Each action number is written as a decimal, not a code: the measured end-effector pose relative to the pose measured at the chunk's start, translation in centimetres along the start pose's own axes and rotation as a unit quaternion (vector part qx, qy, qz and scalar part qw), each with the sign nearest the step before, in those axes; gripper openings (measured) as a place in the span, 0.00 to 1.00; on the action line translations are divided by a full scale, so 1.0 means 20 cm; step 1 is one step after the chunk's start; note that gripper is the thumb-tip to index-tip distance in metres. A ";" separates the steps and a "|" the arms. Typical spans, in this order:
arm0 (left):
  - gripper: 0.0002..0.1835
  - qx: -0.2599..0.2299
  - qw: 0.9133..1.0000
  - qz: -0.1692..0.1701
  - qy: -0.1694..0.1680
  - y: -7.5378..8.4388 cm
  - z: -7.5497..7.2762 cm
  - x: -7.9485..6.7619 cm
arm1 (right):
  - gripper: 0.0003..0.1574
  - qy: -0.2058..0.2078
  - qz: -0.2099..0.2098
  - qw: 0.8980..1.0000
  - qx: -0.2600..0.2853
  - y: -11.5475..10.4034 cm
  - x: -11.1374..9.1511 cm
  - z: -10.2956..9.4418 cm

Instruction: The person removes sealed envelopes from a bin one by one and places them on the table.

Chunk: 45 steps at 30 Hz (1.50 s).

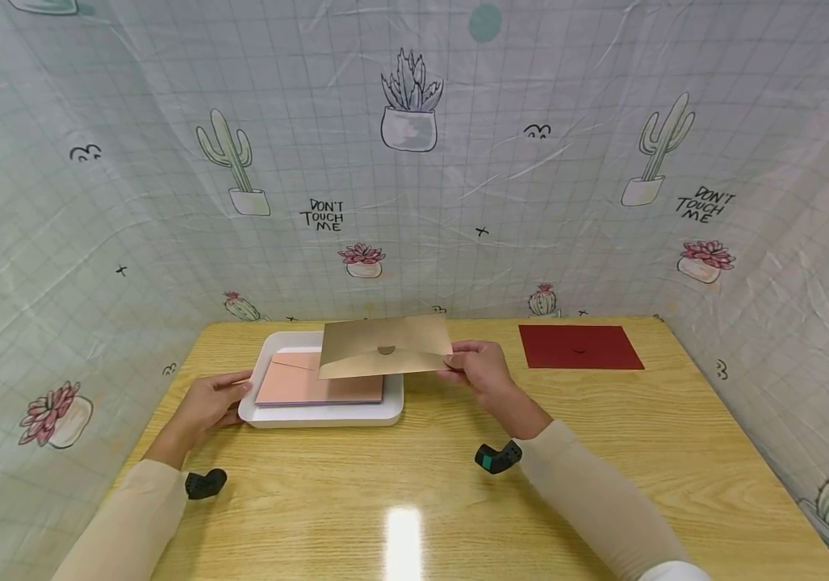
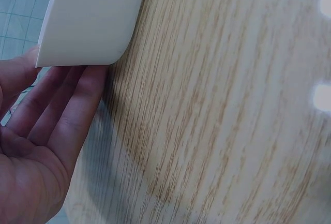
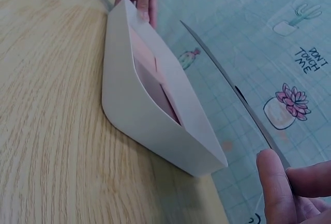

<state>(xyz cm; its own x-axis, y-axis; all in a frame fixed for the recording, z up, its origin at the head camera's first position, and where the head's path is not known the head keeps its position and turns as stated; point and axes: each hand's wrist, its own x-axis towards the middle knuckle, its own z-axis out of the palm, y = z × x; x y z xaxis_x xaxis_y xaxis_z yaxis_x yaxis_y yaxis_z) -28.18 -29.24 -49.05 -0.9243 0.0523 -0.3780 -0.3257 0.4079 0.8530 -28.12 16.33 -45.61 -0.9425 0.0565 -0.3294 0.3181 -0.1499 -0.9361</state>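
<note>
My right hand (image 1: 483, 371) pinches the right edge of a gold-brown envelope (image 1: 363, 339) between thumb and fingers. The envelope hangs in the air above the right part of a white tray (image 1: 327, 418); in the right wrist view the envelope (image 3: 227, 79) appears nearly edge-on, apart from the tray (image 3: 139, 115). With its thumb over the rim and its fingers against the outer wall, my left hand (image 1: 207, 403) holds the tray's left end, as the left hand (image 2: 51, 115) also shows in the left wrist view. Inside the tray lies a pink envelope (image 1: 312, 383), with a purple edge beneath it.
A dark red envelope (image 1: 581, 347) lies flat at the back right of the wooden table (image 1: 312, 500). Behind and along both sides hangs a grid-patterned curtain (image 1: 458, 186) printed with potted plants. Black wrist devices (image 1: 497, 457) sit by both sleeves.
</note>
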 end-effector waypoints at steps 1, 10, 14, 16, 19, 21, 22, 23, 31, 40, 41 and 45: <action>0.31 0.000 1.000 0.000 0.000 0.00 0.00 0.00 | 0.21 0.000 0.000 1.000 -0.001 0.00 0.00 0.00; 0.31 0.011 1.000 -0.007 0.006 0.01 0.00 0.00 | 0.22 0.000 -0.003 1.000 0.004 -0.01 0.00 -0.04; 0.31 0.013 1.000 -0.005 0.010 0.00 0.00 0.00 | 0.22 0.001 -0.001 1.000 0.004 -0.01 0.00 -0.06; 0.31 0.011 1.000 -0.004 0.010 0.00 0.00 -0.01 | 0.22 0.003 0.000 1.000 0.003 -0.01 0.00 -0.07; 0.30 0.010 1.000 -0.004 0.010 0.00 0.00 -0.01 | 0.22 0.007 0.001 1.000 0.002 -0.01 0.01 -0.07; 0.30 0.012 1.000 -0.005 0.010 0.00 0.00 -0.01 | 0.22 0.006 0.000 1.000 0.002 -0.01 0.01 -0.08; 0.30 0.013 1.000 -0.005 0.010 0.00 0.00 -0.01 | 0.22 0.006 -0.001 1.000 0.004 0.00 0.01 -0.08; 0.31 0.013 1.000 -0.005 0.010 0.00 0.00 -0.01 | 0.22 0.005 -0.001 1.000 0.005 0.00 0.01 -0.08; 0.30 0.015 1.000 -0.004 0.012 0.00 0.01 -0.01 | 0.22 0.007 -0.002 1.000 0.007 0.00 0.02 -0.11; 0.31 0.019 1.000 -0.008 0.015 -0.01 0.01 -0.01 | 0.22 0.012 0.001 1.000 0.014 0.00 0.03 -0.13; 0.31 0.018 1.000 -0.008 0.015 -0.01 0.01 0.00 | 0.22 0.012 0.002 1.000 0.015 0.00 0.03 -0.13; 0.30 0.015 1.000 -0.005 0.014 -0.01 0.01 0.00 | 0.22 0.016 0.005 1.000 0.014 0.00 0.03 -0.14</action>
<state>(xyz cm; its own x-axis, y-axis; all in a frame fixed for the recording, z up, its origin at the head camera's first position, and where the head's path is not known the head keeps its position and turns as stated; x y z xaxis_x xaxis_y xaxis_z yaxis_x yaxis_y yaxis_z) -27.98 -29.18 -49.32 -0.9262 0.0221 -0.3764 -0.3301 0.4352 0.8377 -28.40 19.12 -46.12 -0.9352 0.0868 -0.3434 0.3246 -0.1781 -0.9289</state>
